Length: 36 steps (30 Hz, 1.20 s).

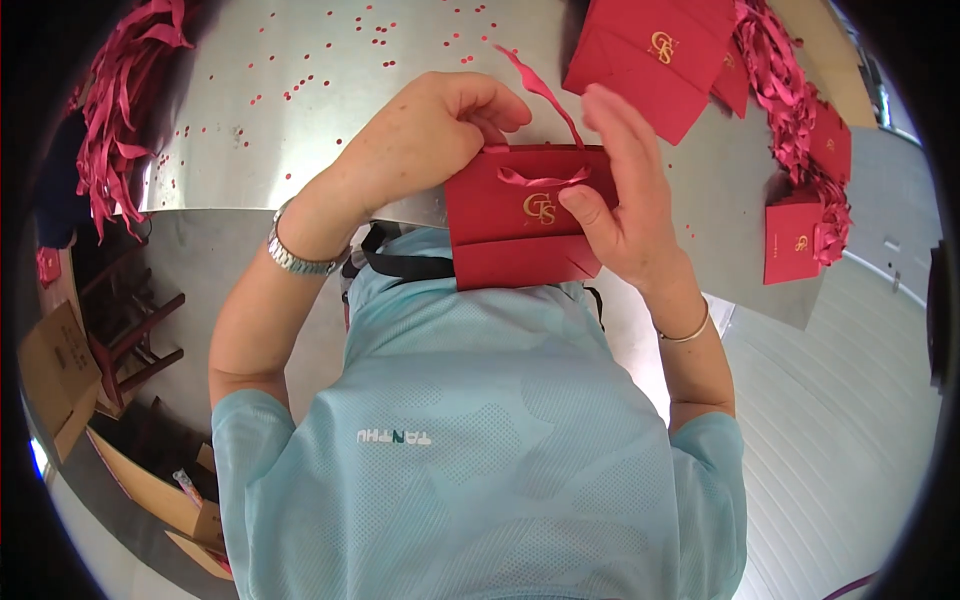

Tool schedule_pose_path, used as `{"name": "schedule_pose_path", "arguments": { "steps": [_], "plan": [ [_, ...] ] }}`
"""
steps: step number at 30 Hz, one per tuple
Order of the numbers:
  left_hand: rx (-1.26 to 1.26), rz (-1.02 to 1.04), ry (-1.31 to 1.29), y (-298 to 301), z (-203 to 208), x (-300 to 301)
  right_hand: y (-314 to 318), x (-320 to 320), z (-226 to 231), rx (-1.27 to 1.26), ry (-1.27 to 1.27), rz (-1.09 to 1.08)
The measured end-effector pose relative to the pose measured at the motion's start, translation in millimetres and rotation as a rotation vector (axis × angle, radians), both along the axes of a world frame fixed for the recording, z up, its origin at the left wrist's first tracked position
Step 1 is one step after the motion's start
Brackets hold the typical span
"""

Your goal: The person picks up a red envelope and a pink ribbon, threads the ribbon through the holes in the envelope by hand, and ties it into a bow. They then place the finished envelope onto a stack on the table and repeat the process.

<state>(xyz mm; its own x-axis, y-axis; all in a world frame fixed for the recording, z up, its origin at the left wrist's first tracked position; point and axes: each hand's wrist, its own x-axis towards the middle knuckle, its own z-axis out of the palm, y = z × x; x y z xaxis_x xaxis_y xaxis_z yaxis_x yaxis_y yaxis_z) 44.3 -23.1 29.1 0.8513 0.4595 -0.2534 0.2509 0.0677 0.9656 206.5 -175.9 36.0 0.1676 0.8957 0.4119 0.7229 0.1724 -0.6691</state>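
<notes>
A small red paper gift bag (490,215) with a gold emblem is tilted against my front at the table's near edge. A pink-red ribbon handle (540,179) loops across its face, and a loose ribbon end (535,85) rises above its top edge. My left hand (430,130) is at the bag's upper left corner, fingers curled at the rim; what they pinch is hidden. Along the right side my right hand (635,195) has its fingers stretched up and its thumb apart, the thumb over the bag's front near the ribbon.
Small red paper dots (298,88) litter the metal table (240,130). Pink-red ribbons (120,110) hang over its left edge. Larger red bags (650,60) lie at far right, with ribbon bunches (785,110) and a small bag (790,245). Cardboard boxes (150,480) and a wooden stool (135,340) stand lower left.
</notes>
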Motion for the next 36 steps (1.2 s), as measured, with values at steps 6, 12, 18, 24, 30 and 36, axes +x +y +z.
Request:
{"name": "schedule_pose_path", "arguments": {
  "steps": [6, 12, 18, 24, 30, 36],
  "plan": [
    [-0.083, -0.041, 0.029, 4.5, -5.0, -2.1, 0.7, 8.4, -4.9, -0.105, -0.277, 0.135],
    [0.502, -0.424, -0.138, 30.3, -7.4, -3.4, 7.2, 2.4, -0.1, -0.135, -0.217, 0.097],
    [0.650, -0.442, -0.244, 35.9, -10.6, 5.7, 9.2, -0.5, 4.9, -0.208, -0.201, 0.140],
    [0.855, -0.206, -0.397, 33.2, -30.8, 12.6, 7.9, -3.5, 3.3, -0.269, -0.211, 0.070],
    [0.988, 0.138, -0.345, 16.2, -28.6, -1.1, 3.9, -4.9, -2.7, -0.237, -0.167, 0.014],
    [0.315, 0.345, -0.082, -42.3, -16.0, -37.4, -2.0, -8.5, -1.2, -0.030, -0.088, -0.038]
  ]
}}
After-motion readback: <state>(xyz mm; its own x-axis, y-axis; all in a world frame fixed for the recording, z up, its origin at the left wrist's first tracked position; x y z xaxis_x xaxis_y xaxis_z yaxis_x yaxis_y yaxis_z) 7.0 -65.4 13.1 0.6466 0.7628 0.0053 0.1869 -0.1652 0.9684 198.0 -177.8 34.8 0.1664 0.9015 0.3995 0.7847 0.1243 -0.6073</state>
